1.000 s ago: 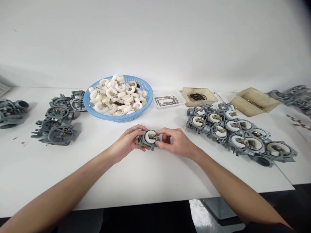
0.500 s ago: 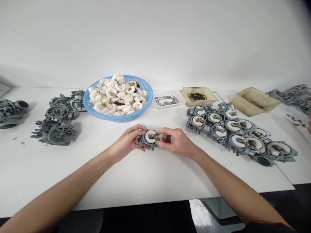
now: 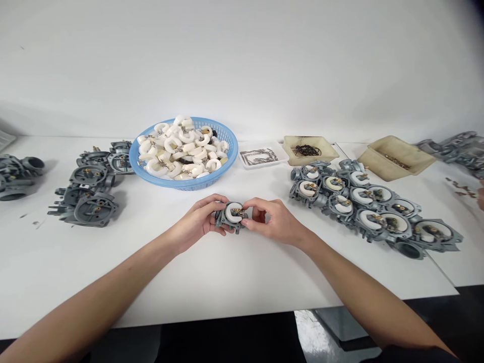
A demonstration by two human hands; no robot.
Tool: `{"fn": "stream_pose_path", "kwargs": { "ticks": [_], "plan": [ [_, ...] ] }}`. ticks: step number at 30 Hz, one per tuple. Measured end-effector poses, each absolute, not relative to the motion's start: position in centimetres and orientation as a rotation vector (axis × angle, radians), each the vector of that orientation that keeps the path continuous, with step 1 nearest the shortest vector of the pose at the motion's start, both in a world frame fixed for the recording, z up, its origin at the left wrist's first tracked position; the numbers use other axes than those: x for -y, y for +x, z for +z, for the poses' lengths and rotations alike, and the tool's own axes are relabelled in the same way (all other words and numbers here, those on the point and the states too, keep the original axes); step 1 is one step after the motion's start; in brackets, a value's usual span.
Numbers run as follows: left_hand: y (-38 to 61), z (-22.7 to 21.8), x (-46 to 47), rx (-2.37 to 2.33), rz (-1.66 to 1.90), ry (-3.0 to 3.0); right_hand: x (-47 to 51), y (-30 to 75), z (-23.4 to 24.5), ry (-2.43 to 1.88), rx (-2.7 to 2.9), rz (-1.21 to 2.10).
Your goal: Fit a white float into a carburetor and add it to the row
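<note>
A carburetor body (image 3: 228,226) sits at the middle of the near side of the table (image 3: 212,287), held with its bowl side facing up. In its round opening lies a white C-shaped float (image 3: 229,212), with brass-coloured fittings in the float's gap. The left hand (image 3: 199,217) is clamped on the body from its left side, thumb along the rim and fingers curled beneath. The right hand (image 3: 279,222) brings thumb and forefinger to the right edge, at the open end of the float; whether they pinch a small part or only press there, I cannot tell.

Across the last second almost nothing shifts: both hands and the body keep their places, so the work appears to rest on fine fingertip adjustment at the float's metal end.

Behind stands a blue basket (image 3: 181,185) heaped with loose floats (image 3: 187,148). On the left are carburetor bodies without white floats (image 3: 94,204); on the right, a cluster of float-fitted carburetors (image 3: 368,197). Beyond that cluster, a beige tray (image 3: 292,160) holds black rings (image 3: 307,150). At the far right edge, part of a co-worker's hand (image 3: 481,197) has come into view near scattered small parts (image 3: 462,189); the work in hand seems unaffected.
</note>
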State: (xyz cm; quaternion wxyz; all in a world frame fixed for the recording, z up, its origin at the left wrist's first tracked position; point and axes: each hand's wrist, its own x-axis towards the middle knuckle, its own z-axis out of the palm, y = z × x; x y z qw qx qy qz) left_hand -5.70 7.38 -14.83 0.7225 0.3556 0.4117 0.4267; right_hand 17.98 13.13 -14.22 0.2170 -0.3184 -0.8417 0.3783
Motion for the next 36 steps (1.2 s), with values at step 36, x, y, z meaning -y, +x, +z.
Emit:
{"fn": "stream_pose_path", "kwargs": {
  "ticks": [36],
  "plan": [
    [-5.72,-14.88,-7.34,-0.899,0.946,0.780,-13.11,17.98,-13.82,-0.864,2.354,1.042]
  ]
}}
